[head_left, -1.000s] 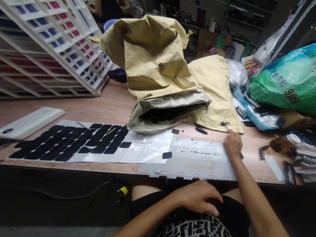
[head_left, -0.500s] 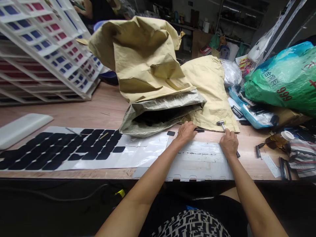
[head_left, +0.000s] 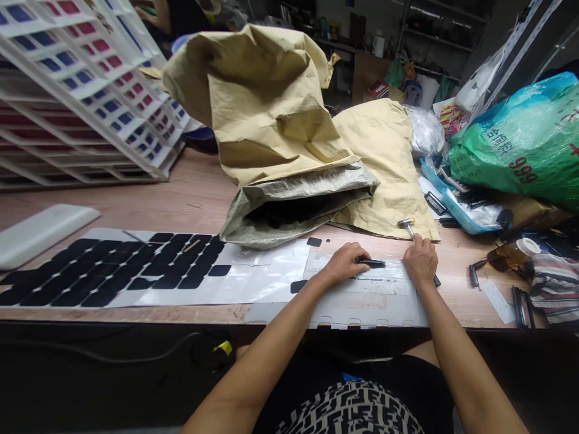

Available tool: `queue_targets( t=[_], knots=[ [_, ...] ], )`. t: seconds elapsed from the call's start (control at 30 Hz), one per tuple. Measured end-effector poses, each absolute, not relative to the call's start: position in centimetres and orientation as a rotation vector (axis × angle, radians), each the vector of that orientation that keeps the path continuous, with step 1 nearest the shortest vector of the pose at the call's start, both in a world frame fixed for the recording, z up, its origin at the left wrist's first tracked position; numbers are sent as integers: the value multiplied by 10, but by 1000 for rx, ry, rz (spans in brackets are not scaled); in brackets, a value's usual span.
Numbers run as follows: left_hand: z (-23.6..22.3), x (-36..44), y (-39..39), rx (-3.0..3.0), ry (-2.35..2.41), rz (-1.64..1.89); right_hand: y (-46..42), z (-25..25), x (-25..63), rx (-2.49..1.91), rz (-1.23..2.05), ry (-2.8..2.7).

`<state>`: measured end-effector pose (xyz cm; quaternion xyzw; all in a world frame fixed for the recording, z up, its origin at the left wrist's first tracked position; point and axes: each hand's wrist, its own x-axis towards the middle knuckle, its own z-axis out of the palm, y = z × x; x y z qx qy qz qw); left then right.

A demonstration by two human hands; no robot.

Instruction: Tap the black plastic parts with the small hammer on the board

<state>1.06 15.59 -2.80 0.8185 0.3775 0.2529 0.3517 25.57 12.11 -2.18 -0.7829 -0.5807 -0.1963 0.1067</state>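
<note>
My left hand (head_left: 346, 263) is closed around a slim black part (head_left: 374, 263), whose far end sticks out to the right over a pale plastic-covered board (head_left: 362, 301). In my right hand (head_left: 420, 260) is a small hammer (head_left: 406, 223); its shiny head shows beyond the fingers and the dark handle end pokes out below. That hand rests at the board's right edge. Behind both hands, a tan sack (head_left: 275, 120) lies with its grey-lined mouth folded open toward me, dark inside. Left of the board, rows of black rounded squares (head_left: 104, 271) lie on a white sheet (head_left: 257, 283).
A white crate (head_left: 85, 102) leans at the left above a pale block (head_left: 49, 232). A second tan sack (head_left: 380, 157) lies behind my hands. To the right are a blue basket (head_left: 470, 217), a green bag (head_left: 520, 144), an amber bottle (head_left: 502, 256) and striped cloth (head_left: 554, 283).
My left hand has come back toward me from the sack's edge, bringing the black part over the board. A black square beside my left wrist is now uncovered. My right hand stays put.
</note>
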Motion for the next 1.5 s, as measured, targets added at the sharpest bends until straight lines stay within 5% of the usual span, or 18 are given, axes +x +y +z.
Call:
queue_targets(
  t=[0.27,0.6,1.27,1.5],
  knots=[
    [-41,10,158,2073,925,790,122,-4,255,-2321,-159,-1535],
    [-41,11,160,2077,933,806,19,17,198,-1668,417,-1657],
    [-39,14,160,2028,1025,785,14,1,198,-1673,409,-1745],
    [-39,11,161,2085,971,792,76,5,248,-2062,-28,-1580]
  ],
)
